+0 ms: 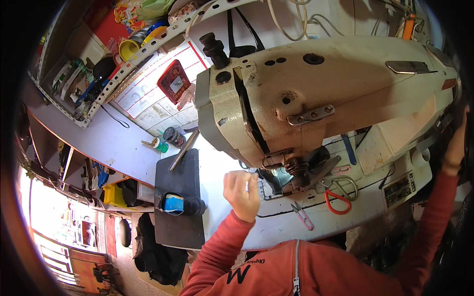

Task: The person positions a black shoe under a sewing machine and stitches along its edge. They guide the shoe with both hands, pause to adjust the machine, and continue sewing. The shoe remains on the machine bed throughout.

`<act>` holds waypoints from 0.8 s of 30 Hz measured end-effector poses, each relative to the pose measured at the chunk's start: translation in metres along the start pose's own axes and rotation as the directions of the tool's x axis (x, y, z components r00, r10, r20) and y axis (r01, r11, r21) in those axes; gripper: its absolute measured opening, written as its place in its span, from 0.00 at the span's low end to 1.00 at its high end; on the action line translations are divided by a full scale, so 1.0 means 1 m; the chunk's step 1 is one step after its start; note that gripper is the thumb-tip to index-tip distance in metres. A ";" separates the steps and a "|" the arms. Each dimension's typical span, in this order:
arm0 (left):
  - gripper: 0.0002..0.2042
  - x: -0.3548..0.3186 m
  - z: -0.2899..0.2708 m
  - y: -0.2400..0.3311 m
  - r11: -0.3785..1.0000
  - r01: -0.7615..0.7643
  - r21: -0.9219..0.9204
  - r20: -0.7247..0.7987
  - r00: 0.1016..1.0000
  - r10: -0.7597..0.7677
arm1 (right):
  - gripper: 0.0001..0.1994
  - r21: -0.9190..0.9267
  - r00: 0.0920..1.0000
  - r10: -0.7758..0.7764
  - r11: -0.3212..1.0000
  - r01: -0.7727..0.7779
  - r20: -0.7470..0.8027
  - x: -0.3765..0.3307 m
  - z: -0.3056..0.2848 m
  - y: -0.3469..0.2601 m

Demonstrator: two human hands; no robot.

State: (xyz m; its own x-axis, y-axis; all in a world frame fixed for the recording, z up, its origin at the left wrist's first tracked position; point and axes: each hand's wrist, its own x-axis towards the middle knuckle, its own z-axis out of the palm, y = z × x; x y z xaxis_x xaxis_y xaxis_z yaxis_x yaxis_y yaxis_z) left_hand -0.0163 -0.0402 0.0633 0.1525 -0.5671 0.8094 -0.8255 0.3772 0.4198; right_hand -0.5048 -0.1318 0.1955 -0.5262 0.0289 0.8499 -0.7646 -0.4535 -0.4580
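Left hand (240,192) raised over the white table (276,222), fingers curled in a loose, narrow fist just left of the needle area (291,170) of the cream sewing machine (316,93); cannot tell whether anything thin is pinched inside. Right hand (456,145) far out at the right edge, up against the machine's wheel end, mostly cut off by the dark rim, so cannot tell how the grip stands there. Both sleeves red. On the table in front of the machine: small thread snips (302,215) with pink handles, and just right of them scissors (338,197) with red handles, both lying flat and apart from either hand. Left of the table, a dark board (177,217) bearing a blue roll (173,203). Farther back, a small dark jar (173,136) beside a metal rod (183,149).
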 end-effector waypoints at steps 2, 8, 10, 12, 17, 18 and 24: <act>0.04 0.007 0.005 -0.015 0.997 -0.027 0.072 -0.023 0.999 0.029 | 0.13 0.108 0.992 -0.101 0.990 0.093 0.074 -0.052 -0.010 -0.049; 0.05 0.002 0.023 -0.034 0.999 0.031 0.008 -0.015 0.999 -0.031 | 0.18 0.618 0.478 -0.597 0.775 0.134 0.645 -0.207 -0.008 -0.146; 0.06 -0.008 0.020 -0.027 0.988 0.154 -0.023 -0.037 0.987 -0.155 | 0.16 0.636 0.475 -0.579 0.770 0.053 0.662 -0.235 0.007 -0.161; 0.11 -0.022 0.013 -0.013 0.997 0.081 0.001 -0.082 0.993 -0.080 | 0.15 0.636 0.460 -0.554 0.771 -0.033 0.694 -0.251 0.020 -0.167; 0.20 -0.041 0.002 0.020 0.996 -0.043 -0.076 0.214 0.975 0.058 | 0.13 0.608 0.500 -0.470 0.780 -0.151 0.728 -0.272 0.036 -0.165; 0.21 -0.038 0.004 0.022 0.995 0.032 -0.098 0.255 0.967 -0.006 | 0.13 0.608 0.508 -0.463 0.777 -0.161 0.727 -0.275 0.037 -0.164; 0.12 -0.018 0.008 0.044 0.990 0.137 -0.037 0.307 0.944 -0.119 | 0.09 0.623 0.578 -0.408 0.746 -0.236 0.707 -0.280 0.042 -0.160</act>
State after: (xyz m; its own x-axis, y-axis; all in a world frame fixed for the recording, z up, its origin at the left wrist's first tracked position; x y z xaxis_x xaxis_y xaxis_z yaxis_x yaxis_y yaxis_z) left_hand -0.0598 -0.0193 0.0634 0.0758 -0.8050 0.5884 -0.7764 0.3226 0.5414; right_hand -0.2196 -0.1049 0.0417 0.2713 -0.4278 0.8622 -0.2141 -0.9002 -0.3793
